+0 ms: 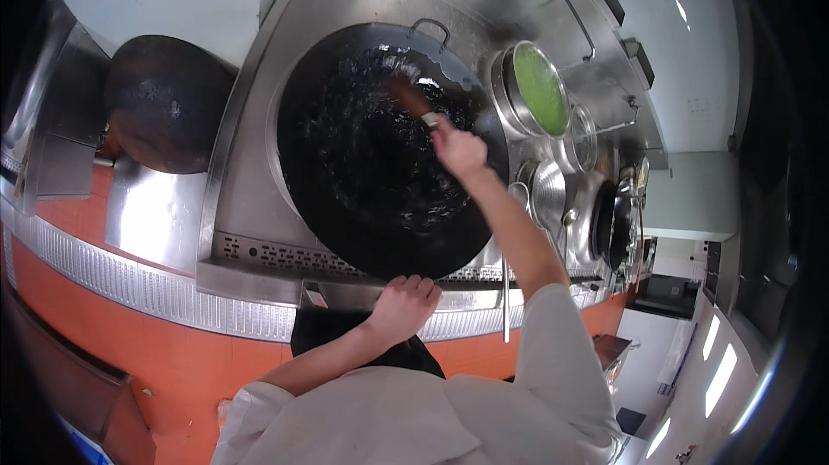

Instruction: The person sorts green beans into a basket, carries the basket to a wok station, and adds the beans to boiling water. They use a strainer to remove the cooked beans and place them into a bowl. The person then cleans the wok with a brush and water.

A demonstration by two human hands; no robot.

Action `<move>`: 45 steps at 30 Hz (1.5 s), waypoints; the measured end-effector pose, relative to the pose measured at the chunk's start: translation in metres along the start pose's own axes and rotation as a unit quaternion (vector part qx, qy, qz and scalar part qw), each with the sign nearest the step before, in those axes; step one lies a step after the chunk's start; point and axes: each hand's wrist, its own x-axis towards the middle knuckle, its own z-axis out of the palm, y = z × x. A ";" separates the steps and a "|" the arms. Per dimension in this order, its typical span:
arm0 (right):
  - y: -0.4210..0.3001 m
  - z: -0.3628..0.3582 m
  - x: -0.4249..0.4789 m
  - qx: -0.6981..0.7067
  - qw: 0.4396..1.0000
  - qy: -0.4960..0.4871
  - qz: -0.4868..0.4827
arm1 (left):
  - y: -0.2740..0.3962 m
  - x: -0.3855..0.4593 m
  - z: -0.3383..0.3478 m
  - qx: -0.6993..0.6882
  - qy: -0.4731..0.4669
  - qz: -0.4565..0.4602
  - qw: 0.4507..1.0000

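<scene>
A large black wok (382, 245) sits on the stainless steel range, with dark, rippling water (363, 160) inside. My right hand (461, 151) reaches over it and grips a brush (414, 102) by its handle. The brush's brown head is blurred and lies at the water, towards the far side of the wok. At the near rim, the fingers of my left hand (405, 303) are curled over the wok's edge; whatever part they grip is hidden beneath them. A loop handle (432, 26) stands out on the far rim.
Right of the wok are a pot of green liquid (541, 89), a metal strainer (549, 193) and a smaller dark pan (605, 225). Water taps (573, 15) project from the back wall. Another dark wok (165, 102) leans at the left. A drain grate (162, 280) crosses the orange floor.
</scene>
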 end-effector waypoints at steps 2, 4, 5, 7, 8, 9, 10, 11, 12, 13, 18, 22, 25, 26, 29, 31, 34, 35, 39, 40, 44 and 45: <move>0.051 -0.016 -0.021 -0.021 0.998 -0.044 0.032 | -0.003 0.000 0.000 -0.009 0.005 -0.001 1.000; 0.086 -0.030 -0.068 -0.078 0.992 -0.091 0.039 | -0.006 0.003 -0.005 -0.010 0.014 0.007 1.000; 0.099 -0.036 -0.095 -0.062 0.991 -0.112 0.024 | -0.006 0.004 -0.006 -0.010 0.019 0.008 1.000; 0.110 -0.053 -0.146 -0.006 0.981 -0.193 -0.014 | -0.006 0.005 -0.004 -0.011 0.029 0.009 0.999; 0.106 -0.069 -0.166 0.036 0.966 -0.252 -0.042 | -0.005 0.005 -0.002 -0.013 0.036 0.006 0.999; 0.081 -0.099 -0.178 0.188 0.891 -0.406 0.077 | -0.005 0.006 0.000 -0.015 0.042 0.006 0.999; 0.054 -0.118 -0.183 0.298 0.822 -0.469 0.122 | -0.004 0.006 0.001 -0.009 0.026 0.002 1.000; 0.035 -0.121 -0.183 0.315 0.793 -0.512 0.094 | -0.004 0.006 0.000 -0.007 0.035 -0.002 0.999; 0.001 -0.135 -0.173 0.389 0.752 -0.528 0.069 | -0.004 0.009 -0.001 -0.002 0.045 -0.009 0.999; -0.010 -0.097 -0.166 0.463 0.749 -0.471 -0.058 | -0.003 0.007 -0.004 -0.004 0.052 -0.010 0.999; -0.032 0.015 -0.038 0.220 0.966 -0.115 -0.072 | 0.003 -0.001 -0.006 0.001 0.037 0.011 0.999; 0.067 -0.002 -0.066 0.007 0.997 -0.071 -0.024 | 0.003 -0.009 -0.002 0.033 0.085 0.009 0.996; 0.105 -0.041 -0.135 0.024 0.986 -0.151 -0.062 | -0.001 -0.011 -0.009 -0.011 0.124 0.042 0.991; 0.112 -0.049 -0.156 0.079 0.969 -0.222 -0.068 | -0.001 -0.014 -0.009 -0.041 0.116 0.052 0.991; 0.070 -0.096 -0.177 0.311 0.825 -0.472 0.008 | 0.001 -0.016 -0.007 -0.065 0.103 0.047 0.991; 0.023 -0.095 -0.169 0.438 0.734 -0.517 -0.045 | 0.004 -0.018 -0.008 -0.069 0.093 0.035 0.993; -0.056 -0.071 -0.110 0.560 0.676 -0.474 -0.078 | 0.006 -0.016 -0.012 -0.064 0.064 0.028 0.995; -0.073 -0.054 -0.080 0.548 0.728 -0.401 -0.099 | 0.010 -0.015 -0.014 -0.060 0.050 0.025 0.997; -0.031 -0.014 -0.013 0.195 0.979 -0.051 -0.044 | 0.015 -0.008 -0.025 -0.043 0.010 0.002 0.999; 0.001 0.003 -0.015 0.158 0.986 -0.023 -0.046 | 0.013 -0.007 -0.026 -0.041 0.011 0.012 0.999; 0.072 -0.001 -0.089 0.066 0.984 -0.121 -0.111 | -0.003 0.002 -0.027 0.007 -0.039 0.026 0.999; 0.063 -0.017 -0.103 0.117 0.956 -0.247 -0.108 | -0.006 0.003 -0.026 0.025 -0.074 0.022 0.997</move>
